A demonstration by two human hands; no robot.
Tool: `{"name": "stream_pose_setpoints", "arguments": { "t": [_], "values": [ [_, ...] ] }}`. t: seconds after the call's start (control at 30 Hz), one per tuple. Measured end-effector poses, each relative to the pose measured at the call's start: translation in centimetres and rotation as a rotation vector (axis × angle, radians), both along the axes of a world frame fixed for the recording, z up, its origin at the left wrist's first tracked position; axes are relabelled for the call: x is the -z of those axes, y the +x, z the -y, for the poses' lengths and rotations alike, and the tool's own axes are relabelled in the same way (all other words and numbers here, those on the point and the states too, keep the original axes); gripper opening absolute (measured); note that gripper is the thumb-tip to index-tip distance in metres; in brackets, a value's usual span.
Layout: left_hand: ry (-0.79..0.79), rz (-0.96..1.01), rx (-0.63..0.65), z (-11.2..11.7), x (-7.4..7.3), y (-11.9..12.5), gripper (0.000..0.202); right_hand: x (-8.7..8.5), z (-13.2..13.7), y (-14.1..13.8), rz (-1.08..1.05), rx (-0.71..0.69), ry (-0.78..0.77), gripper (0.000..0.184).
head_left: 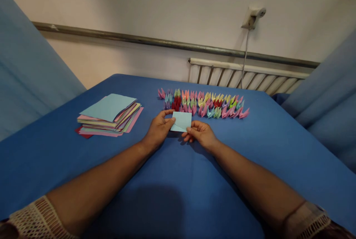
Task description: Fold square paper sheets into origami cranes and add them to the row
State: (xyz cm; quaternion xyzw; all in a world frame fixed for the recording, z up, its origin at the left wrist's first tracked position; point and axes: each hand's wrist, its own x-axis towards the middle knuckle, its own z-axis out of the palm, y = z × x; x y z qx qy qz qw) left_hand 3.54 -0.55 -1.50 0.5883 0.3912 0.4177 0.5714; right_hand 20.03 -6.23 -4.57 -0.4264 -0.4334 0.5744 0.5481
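Observation:
A small folded square of light blue paper is held up just above the blue-covered table. My left hand pinches its left edge between thumb and fingers. At the lower right corner, my right hand grips the paper between thumb and forefinger, the other fingers curled below. A diagonal fold line crosses the paper's lower part. Right behind it stand rows of small folded paper cranes in pink, red, yellow, green, blue and purple.
On the left lies a stack of coloured paper sheets, its top sheet light blue. Behind the table are a metal rail, a radiator and a wall socket with a hanging cord. Blue curtains flank both sides.

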Motion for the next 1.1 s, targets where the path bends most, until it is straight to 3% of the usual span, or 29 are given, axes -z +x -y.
{"name": "stream_pose_setpoints", "arguments": {
  "t": [0.13,0.23,0.37,0.5,0.6,0.8,1.0,1.1],
  "values": [
    [0.06,0.028,0.017,0.4,-0.3,0.0,0.061,0.1,-0.2,0.5,-0.103,0.116,-0.029,0.033],
    [0.118,0.013,0.153,1.2,-0.8,0.1,0.058,0.0,-0.3,0.8,-0.189,0.175,-0.056,0.031],
    [0.172,-0.092,0.318,2.2,-1.2,0.3,0.045,-0.2,0.0,0.4,-0.219,0.1,-0.056,0.032],
    [0.253,-0.174,0.172,1.8,-1.3,-0.1,0.03,-0.5,0.5,-0.2,-0.17,-0.013,-0.053,0.037],
    [0.322,-0.279,0.115,1.2,-1.4,-0.6,0.029,-0.5,0.6,-0.2,-0.155,0.037,-0.023,0.037],
    [0.393,-0.422,0.365,1.4,-1.3,-0.8,0.028,0.0,0.1,0.1,0.002,0.123,0.03,0.034],
    [0.313,-0.303,0.364,1.0,-0.3,-0.6,0.026,0.6,-0.6,0.5,-0.063,0.283,0.05,0.035],
    [0.299,-0.317,0.388,0.9,-0.1,-0.5,0.03,0.7,-0.8,0.6,-0.065,0.289,0.06,0.034]
  ]
}}
